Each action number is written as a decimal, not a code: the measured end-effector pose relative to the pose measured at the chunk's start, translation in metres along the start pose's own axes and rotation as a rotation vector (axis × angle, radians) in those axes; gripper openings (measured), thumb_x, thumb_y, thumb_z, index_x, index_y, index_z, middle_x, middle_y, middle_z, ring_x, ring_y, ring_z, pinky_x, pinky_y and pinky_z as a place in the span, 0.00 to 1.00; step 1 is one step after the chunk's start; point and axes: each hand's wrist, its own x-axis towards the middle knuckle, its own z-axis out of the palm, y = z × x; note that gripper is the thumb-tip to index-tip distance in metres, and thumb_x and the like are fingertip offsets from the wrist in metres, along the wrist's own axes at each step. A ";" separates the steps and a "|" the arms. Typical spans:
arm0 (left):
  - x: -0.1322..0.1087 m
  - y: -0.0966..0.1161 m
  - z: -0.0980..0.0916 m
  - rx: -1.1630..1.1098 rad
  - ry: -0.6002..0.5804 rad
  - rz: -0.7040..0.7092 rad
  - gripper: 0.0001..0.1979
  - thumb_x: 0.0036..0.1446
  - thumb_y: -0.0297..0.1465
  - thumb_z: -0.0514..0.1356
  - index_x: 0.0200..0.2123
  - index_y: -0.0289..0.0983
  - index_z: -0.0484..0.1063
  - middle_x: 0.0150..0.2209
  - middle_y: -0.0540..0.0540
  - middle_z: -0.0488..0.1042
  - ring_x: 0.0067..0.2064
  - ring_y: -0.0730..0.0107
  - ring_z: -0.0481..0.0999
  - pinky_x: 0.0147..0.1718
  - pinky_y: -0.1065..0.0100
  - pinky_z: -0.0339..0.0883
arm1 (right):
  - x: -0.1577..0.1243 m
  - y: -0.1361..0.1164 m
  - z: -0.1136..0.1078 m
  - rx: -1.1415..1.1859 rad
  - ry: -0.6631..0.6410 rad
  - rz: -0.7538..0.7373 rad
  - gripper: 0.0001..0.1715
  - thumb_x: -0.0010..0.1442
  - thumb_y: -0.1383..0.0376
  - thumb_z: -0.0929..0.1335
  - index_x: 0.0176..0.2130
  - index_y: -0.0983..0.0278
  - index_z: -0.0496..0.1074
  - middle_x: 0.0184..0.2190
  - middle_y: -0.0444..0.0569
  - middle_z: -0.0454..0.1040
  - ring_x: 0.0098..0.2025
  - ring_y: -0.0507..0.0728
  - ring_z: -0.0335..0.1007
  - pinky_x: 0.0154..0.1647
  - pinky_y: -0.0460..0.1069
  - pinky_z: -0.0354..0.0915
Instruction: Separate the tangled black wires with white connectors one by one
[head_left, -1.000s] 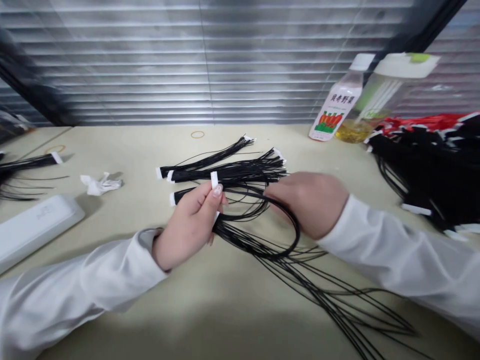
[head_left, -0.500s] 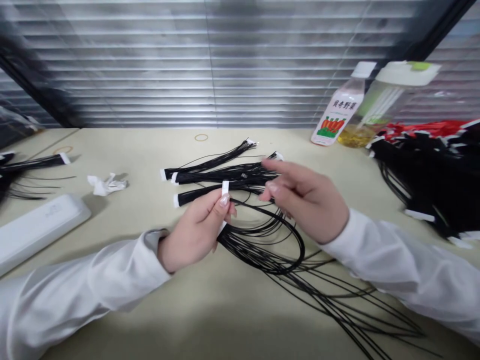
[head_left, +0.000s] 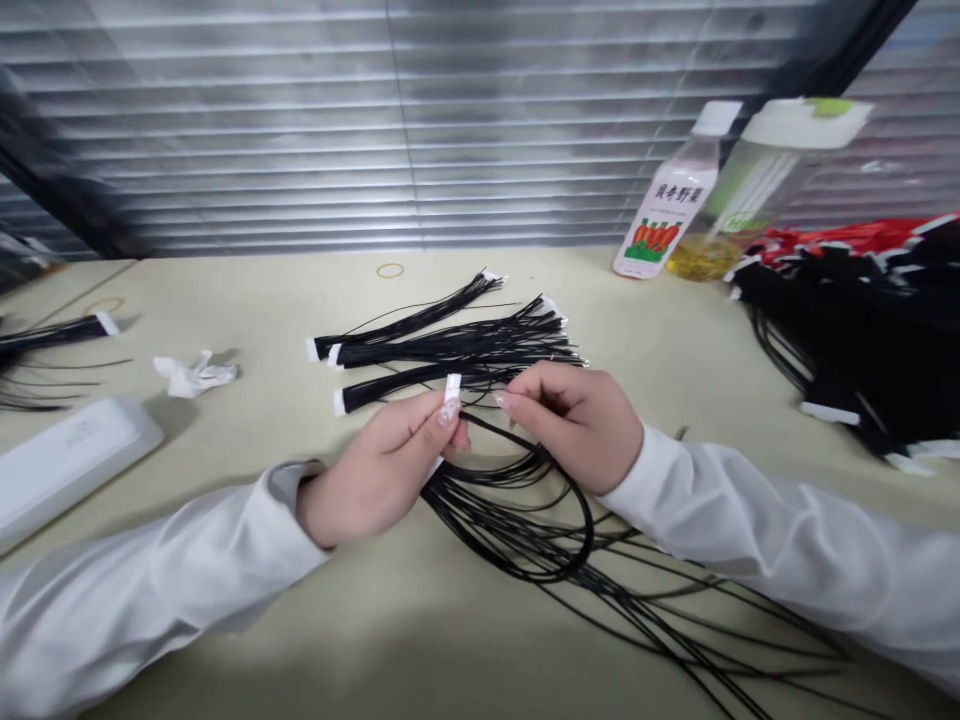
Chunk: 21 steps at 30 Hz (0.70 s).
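My left hand pinches a small white connector between thumb and fingers. Black wires run out from under this hand, loop round to the right and fan toward the front edge. Close by on the right, my right hand has its thumb and forefinger together on what looks like the thin end of a black wire; its other fingers are curled and partly hidden. Behind both hands lie bundles of black wires with white connectors at their left ends.
At right stand a drink bottle and a lidded jug, beside a heap of black and red wire bundles. To the left are crumpled white tissue, a white oblong case and more wires. A rubber band lies behind.
My right hand has come down and left toward the connector, its thumb and forefinger closing together. My left hand keeps its hold on the connector. The view has shifted slightly.
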 end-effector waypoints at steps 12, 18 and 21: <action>0.000 0.001 0.002 -0.002 0.015 -0.018 0.17 0.59 0.38 0.44 0.26 0.35 0.63 0.22 0.52 0.61 0.24 0.81 0.60 0.21 0.78 0.57 | -0.002 -0.001 -0.003 0.011 0.072 -0.221 0.07 0.54 0.67 0.65 0.26 0.67 0.70 0.23 0.45 0.72 0.24 0.48 0.64 0.26 0.43 0.60; 0.001 0.001 0.001 0.036 0.015 0.025 0.17 0.59 0.38 0.44 0.26 0.34 0.64 0.23 0.51 0.62 0.25 0.80 0.61 0.23 0.77 0.58 | -0.004 -0.001 -0.003 -0.012 0.079 -0.248 0.07 0.54 0.68 0.65 0.26 0.66 0.71 0.22 0.44 0.72 0.24 0.47 0.64 0.26 0.43 0.60; 0.000 0.002 0.000 0.050 -0.006 0.043 0.16 0.60 0.36 0.44 0.26 0.34 0.63 0.23 0.52 0.62 0.25 0.80 0.60 0.23 0.77 0.57 | -0.003 0.000 -0.003 -0.002 0.047 -0.253 0.06 0.54 0.69 0.65 0.27 0.66 0.71 0.23 0.44 0.72 0.25 0.47 0.65 0.27 0.43 0.61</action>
